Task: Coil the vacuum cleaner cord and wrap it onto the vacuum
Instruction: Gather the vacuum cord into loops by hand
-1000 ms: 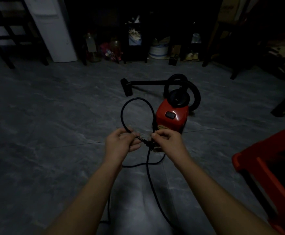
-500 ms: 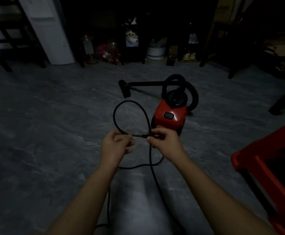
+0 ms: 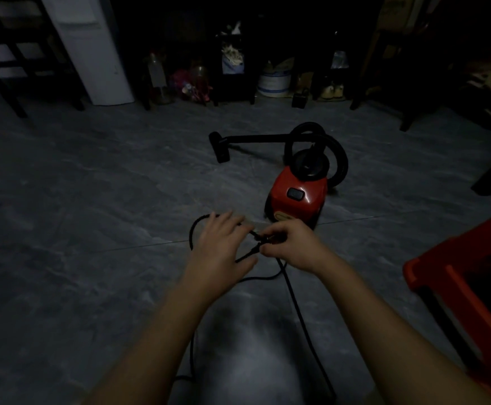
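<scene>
Right now the cord (image 3: 307, 331) is being pinched by the right hand (image 3: 292, 248), its fingers and thumb being curled tightly round a short stretch where two strands are crossing. The left hand (image 3: 222, 248) is being held just beside it, palm down, with its fingers straight and spread over a loop of the same cord. Whether the palm is touching the strand beneath cannot be told. Part of that loop is being shown curving out past the left hand's outer edge. From under the hands the cord is being let down onto the grey tiled floor (image 3: 92, 229), with one strand running between the two forearms toward the bottom edge of the view and another bending off under the left forearm.

Just beyond the right hand, and apart from it, the red vacuum (image 3: 296, 200) is being left standing on the floor. Its black hose (image 3: 342, 162) is being seen arching up behind the body. Its wand (image 3: 256, 137) is being seen lying across the floor toward the left, ending in a dark nozzle.

Near the right edge a red plastic crate (image 3: 448, 287) is being partly cut off by the view. Along the far wall, in deep shadow, a white cabinet (image 3: 92, 54), some bottles (image 3: 156, 74) and a pale bucket (image 3: 274, 81) are being only dimly lit.
</scene>
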Demonstrator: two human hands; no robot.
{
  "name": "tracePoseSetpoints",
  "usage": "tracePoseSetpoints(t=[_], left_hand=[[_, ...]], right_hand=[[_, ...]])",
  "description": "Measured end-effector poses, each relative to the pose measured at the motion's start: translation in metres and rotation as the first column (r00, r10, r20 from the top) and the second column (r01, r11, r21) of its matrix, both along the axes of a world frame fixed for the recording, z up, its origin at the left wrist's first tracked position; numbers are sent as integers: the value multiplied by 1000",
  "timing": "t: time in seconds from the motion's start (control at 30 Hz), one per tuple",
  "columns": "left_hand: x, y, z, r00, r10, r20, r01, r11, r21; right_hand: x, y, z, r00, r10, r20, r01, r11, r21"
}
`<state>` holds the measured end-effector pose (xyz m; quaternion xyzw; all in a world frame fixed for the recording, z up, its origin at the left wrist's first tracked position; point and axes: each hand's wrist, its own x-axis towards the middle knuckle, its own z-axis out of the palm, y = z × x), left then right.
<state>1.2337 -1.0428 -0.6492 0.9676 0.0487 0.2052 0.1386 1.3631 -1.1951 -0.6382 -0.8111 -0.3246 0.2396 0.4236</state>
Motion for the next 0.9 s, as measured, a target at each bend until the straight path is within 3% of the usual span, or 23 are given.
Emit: tracePoseSetpoints(t=[0.1,0.17,0.27,0.43,0.53,0.67,0.9], left_hand=[[0,4,1,999,48,-8,-48,987,-156],[-1,3,6,995,87,-51,-99,934,-343],[-3,-1,14,986,120,-117,-166,782,-601],[0,-3,25,982,131,-134,-183,516,-836],[-2,-9,36,973,105,-204,-229,423,-877],[-6,-9,40,943,97,-317,-328,417,-848],[-5,-8,41,945,124,-302,-326,328,-887]], right_hand=[[-2,1,1,998,-70,-3,70,993,91],[-2,0,1,992,-123,-40,128,977,171],[-3,1,4,983,-159,-89,176,952,250],[-7,4,7,984,-140,-108,163,953,256],[-17,8,8,996,-78,-48,87,974,209],[-25,12,9,999,-47,22,41,979,200],[-30,11,13,997,-36,63,21,973,228]])
